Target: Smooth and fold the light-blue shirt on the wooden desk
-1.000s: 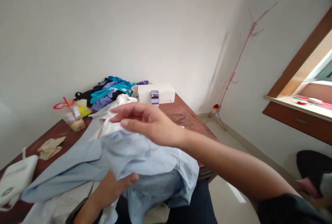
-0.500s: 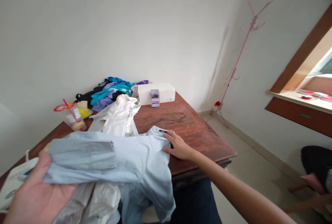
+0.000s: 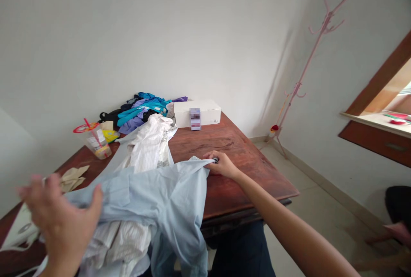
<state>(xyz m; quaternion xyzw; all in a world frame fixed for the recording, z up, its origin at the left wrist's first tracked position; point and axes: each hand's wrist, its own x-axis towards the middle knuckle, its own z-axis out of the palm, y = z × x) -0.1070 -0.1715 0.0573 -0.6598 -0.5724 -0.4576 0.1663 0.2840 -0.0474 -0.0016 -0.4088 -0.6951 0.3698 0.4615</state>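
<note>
A light blue shirt point(image 3: 144, 191) stretches across the front of the table, part of it hanging over the near edge. At its collar end my right hand point(image 3: 221, 165) is closed, pinching the fabric. My left hand point(image 3: 61, 212), a little blurred, is raised at the shirt's other end with fingers spread, holding nothing. It hides part of that end. White striped garments lie under the blue shirt: one point(image 3: 150, 142) reaches toward the back, another point(image 3: 123, 240) hangs at the front.
A wooden table point(image 3: 237, 165) carries a plastic cup point(image 3: 98, 142) with a straw, a clothes pile point(image 3: 141, 112), a white box point(image 3: 205, 112) and a small pixelated packet point(image 3: 195, 119). Beige cloth point(image 3: 73, 178) lies left. A pink coat stand point(image 3: 310, 56) stands in the corner.
My left hand has let go of the blue shirt and lifted with fingers spread. My right hand has gone from resting on the collar to gripping it and drawing it up.
</note>
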